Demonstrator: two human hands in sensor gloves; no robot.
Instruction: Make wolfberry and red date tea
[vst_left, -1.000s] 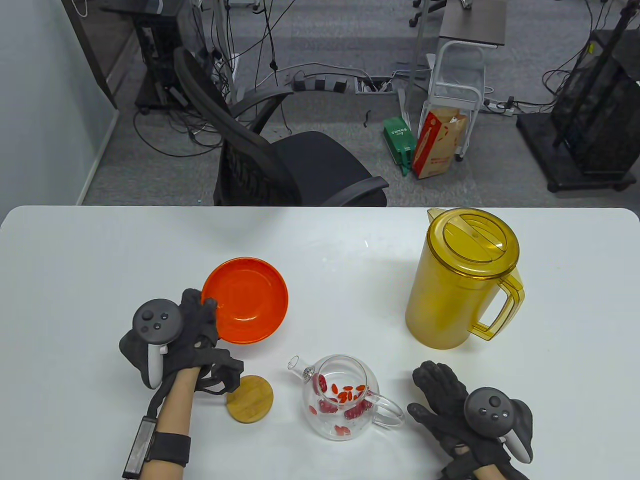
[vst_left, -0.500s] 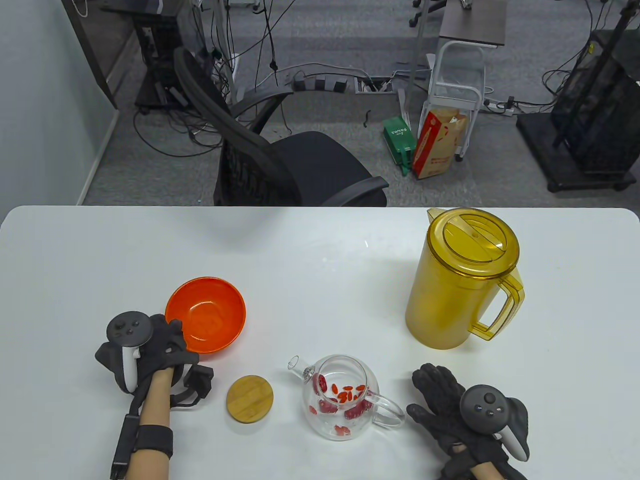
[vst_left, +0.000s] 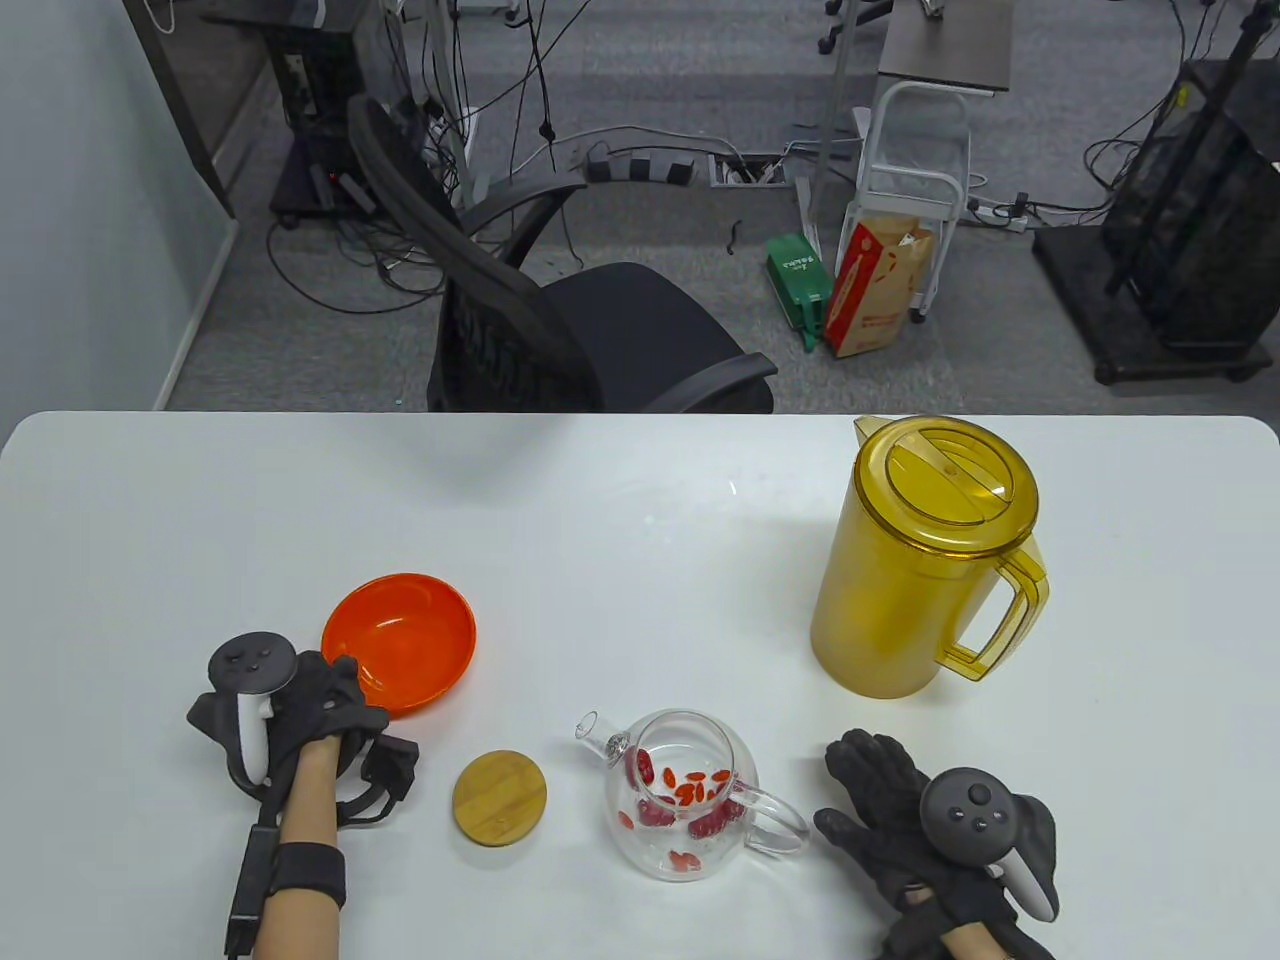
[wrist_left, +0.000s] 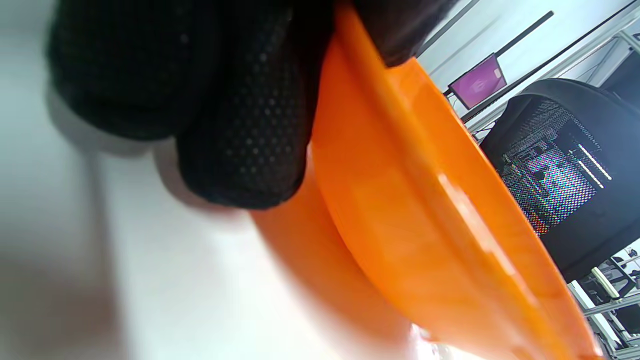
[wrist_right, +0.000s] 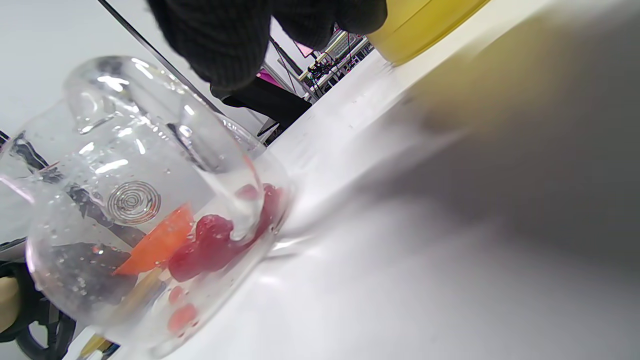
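A glass teapot (vst_left: 690, 795) stands open at the table's front middle with red dates and wolfberries in it; it also shows in the right wrist view (wrist_right: 145, 210). Its round wooden lid (vst_left: 499, 798) lies on the table to its left. My left hand (vst_left: 325, 700) grips the near rim of an empty orange bowl (vst_left: 405, 640), which sits low on the table; the left wrist view shows my fingers (wrist_left: 250, 115) on the bowl's rim (wrist_left: 425, 200). My right hand (vst_left: 885, 800) rests flat and open on the table just right of the teapot's handle. A yellow lidded pitcher (vst_left: 925, 560) stands at the back right.
The white table (vst_left: 640, 500) ends at a far edge with a black office chair (vst_left: 560, 330) behind it. The pitcher's handle (vst_left: 1005, 620) points to the right front. The pitcher's base shows at the top of the right wrist view (wrist_right: 425, 25).
My left hand has brought the orange bowl down and leftward from a tilted, raised pose near the teapot to rest on the table. The right hand has barely moved.
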